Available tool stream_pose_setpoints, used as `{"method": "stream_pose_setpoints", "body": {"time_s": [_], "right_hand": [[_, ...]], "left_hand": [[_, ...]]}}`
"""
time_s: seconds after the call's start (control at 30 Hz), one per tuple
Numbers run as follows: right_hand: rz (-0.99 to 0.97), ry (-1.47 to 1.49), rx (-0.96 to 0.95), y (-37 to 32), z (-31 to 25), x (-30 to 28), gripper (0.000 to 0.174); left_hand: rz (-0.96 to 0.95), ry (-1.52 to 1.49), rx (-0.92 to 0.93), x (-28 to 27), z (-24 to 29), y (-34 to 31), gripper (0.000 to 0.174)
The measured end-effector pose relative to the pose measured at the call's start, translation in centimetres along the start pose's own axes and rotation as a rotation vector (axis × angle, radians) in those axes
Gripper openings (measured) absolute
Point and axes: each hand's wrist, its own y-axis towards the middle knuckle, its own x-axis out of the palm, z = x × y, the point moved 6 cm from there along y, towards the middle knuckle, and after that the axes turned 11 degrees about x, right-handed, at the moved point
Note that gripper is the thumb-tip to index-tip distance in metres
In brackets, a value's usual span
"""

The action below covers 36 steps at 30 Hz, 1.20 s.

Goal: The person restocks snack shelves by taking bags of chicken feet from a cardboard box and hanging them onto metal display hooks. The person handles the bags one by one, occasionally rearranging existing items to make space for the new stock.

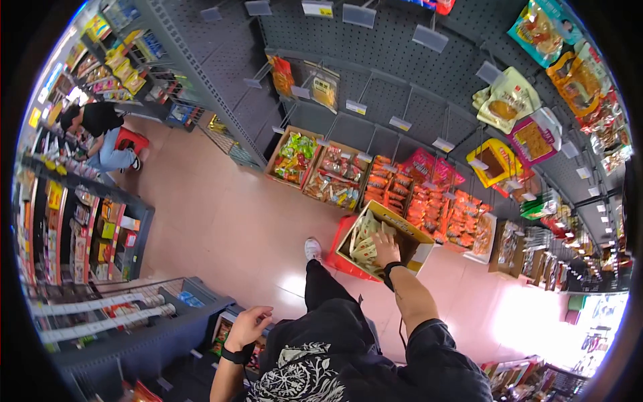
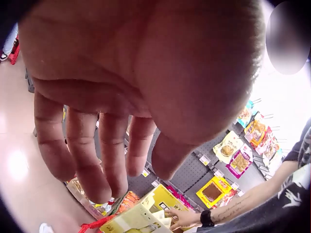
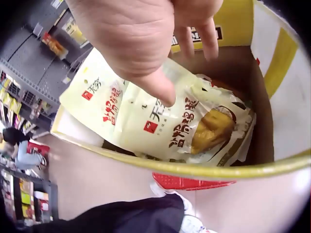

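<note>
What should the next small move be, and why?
Probably the right hand should pinch one packet and ease it out of the box: its thumb already lies across the packets, which lean together at one side, while two fingers hang clear of them. The left hand holds nothing, so it could help.

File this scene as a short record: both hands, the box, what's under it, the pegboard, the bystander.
right hand: in the cardboard box, thumb on a cream packet
left hand: holding nothing, fingers loosely bent
cardboard box: open-topped
under box: red plastic object, mostly hidden
pegboard: bagged snacks hanging
bystander: far left of head view, crouched or seated, unclear
</note>
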Motion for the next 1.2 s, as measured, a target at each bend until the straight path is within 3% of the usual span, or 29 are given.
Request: {"method": "stream_pose_setpoints", "body": {"time_s": [0.13, 0.2, 0.23, 0.3, 0.33, 0.37, 0.4, 0.43, 0.53, 0.57, 0.6, 0.67, 0.73, 0.83, 0.93, 0.97, 1.0, 1.03, 1.1, 1.13, 1.17, 1.2], "right_hand": [[0.09, -0.024, -0.122, 3.1, -3.0, 0.2, 0.049], [-0.41, -0.293, -0.107, 3.8, -2.8, 2.9, 0.033], [-0.435, -0.321, -0.038, 3.7, -1.9, 4.1, 0.021], [-0.48, -0.361, -0.092, 1.1, 0.5, 5.2, 0.019], [-0.474, -0.15, -0.048, -0.3, 1.7, 3.4, 0.018], [-0.509, -0.208, -0.075, -1.4, 2.1, 0.0, 0.017], [-0.38, -0.102, -0.094, -3.0, 3.7, -0.6, 0.014], [-0.435, -0.029, -0.013, -4.0, 4.3, -3.9, 0.013], [-0.28, 0.207, 0.037, -6.0, 5.7, -10.4, 0.008], [-0.17, 0.161, -0.069, -6.1, 4.8, -13.9, 0.006], [-0.067, 0.287, -0.002, -5.4, 3.1, -20.2, 0.006], [-0.029, 0.236, 0.02, -5.4, 0.5, -26.8, 0.009], [0.071, 0.344, 0.067, -4.5, -3.0, -34.2, 0.011], [0.228, 0.648, 0.144, -2.5, -6.5, -41.2, 0.009], [0.296, 0.64, 0.294, -1.3, -8.7, -44.4, 0.014], [0.399, 0.733, 0.318, -0.8, -9.4, -45.1, 0.016], [0.501, 0.826, 0.34, -0.5, -9.8, -45.3, 0.017], [0.521, 0.868, 0.369, 0.2, -10.0, -44.6, 0.019], [0.677, 0.965, 0.589, 1.0, -10.4, -44.3, 0.02], [0.735, 1.03, 0.677, 1.3, -10.5, -44.4, 0.022], [0.875, 1.106, 0.738, 1.4, -10.1, -43.3, 0.028], [0.936, 1.101, 0.878, 1.5, -9.7, -41.9, 0.05]], "left_hand": [[-0.067, -0.016, -0.018, -3.3, -0.6, 5.4, 0.027], [-0.126, -0.007, -0.043, -5.2, -0.5, 7.7, 0.027], [-0.136, 0.012, -0.019, -6.3, -0.1, 9.2, 0.026], [-0.196, 0.052, -0.029, -8.9, -0.8, 13.7, 0.026], [-0.209, 0.096, -0.042, -10.0, -1.2, 15.1, 0.026], [-0.198, 0.087, -0.04, -10.9, -1.3, 16.8, 0.025], [-0.211, 0.082, -0.029, -11.2, -1.3, 18.3, 0.025], [-0.194, 0.064, 0.034, -11.7, -1.0, 20.0, 0.024], [-0.192, -0.016, 0.176, -11.4, 1.1, 24.9, 0.022], [-0.314, -0.063, 0.16, -10.3, 2.1, 26.4, 0.025], [-0.436, -0.1, 0.146, -9.2, 3.2, 27.8, 0.028], [-0.583, -0.068, 0.404, -6.1, 6.5, 30.6, 0.051], [-0.615, -0.084, 0.747, -5.7, 15.3, 32.6, 0.077], [-0.711, -0.261, 1.004, -5.1, 21.0, 34.1, 0.091], [-0.808, -0.359, 0.625, -7.2, 22.8, 38.2, 0.078], [-0.832, -0.34, 0.734, -7.8, 23.0, 39.2, 0.067], [-1.011, -0.283, 0.751, -8.3, 23.2, 39.8, 0.056], [-1.051, -0.408, 0.782, -8.3, 22.6, 40.7, 0.051], [-1.123, -0.532, 0.811, -7.4, 21.1, 41.7, 0.046], [-1.172, -0.567, 0.728, -7.0, 20.5, 42.0, 0.042], [-1.218, -0.599, 0.641, -6.7, 20.2, 42.3, 0.038], [-1.24, -0.596, 0.648, -6.3, 20.7, 42.3, 0.038]]}}
